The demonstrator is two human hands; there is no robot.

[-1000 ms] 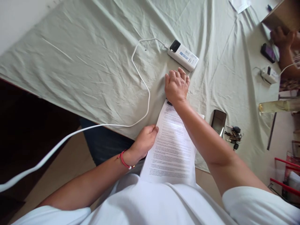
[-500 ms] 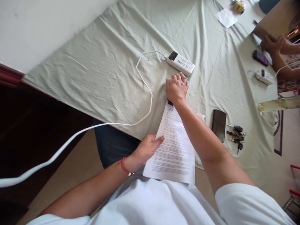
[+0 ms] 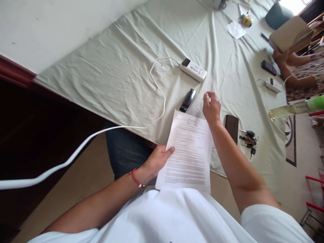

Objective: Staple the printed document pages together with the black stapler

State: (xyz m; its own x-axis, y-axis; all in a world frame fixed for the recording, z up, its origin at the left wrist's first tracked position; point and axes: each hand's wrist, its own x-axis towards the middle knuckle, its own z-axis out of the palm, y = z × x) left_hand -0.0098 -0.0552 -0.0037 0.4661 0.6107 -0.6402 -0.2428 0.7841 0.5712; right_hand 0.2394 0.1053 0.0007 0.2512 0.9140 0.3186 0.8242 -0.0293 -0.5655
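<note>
My left hand (image 3: 160, 160) grips the left edge of a stack of printed sheets (image 3: 187, 155), thumb on top and fingers underneath. The lower end of the stack reaches my shirt. Just past its top left corner lies a black stapler (image 3: 187, 100) on the cloth, untouched. My right hand (image 3: 212, 107) hovers by the top right corner of the sheets with its fingers curled in; what they hold, if anything, is hidden. Beyond the stapler sits a white power bank (image 3: 193, 70) with a white cable (image 3: 164, 98) plugged in.
A phone (image 3: 232, 128) and a bunch of keys (image 3: 250, 141) lie right of my right forearm. The cable crosses the green tablecloth (image 3: 121, 71) to the left. At the far right, another person's hands (image 3: 280, 57) hold a box (image 3: 291, 33), near a bottle (image 3: 291, 110).
My right hand has left the stapler and moved right and back toward me, uncovering the stapler and the top of the sheets. My left hand keeps its grip. My view has shifted slightly.
</note>
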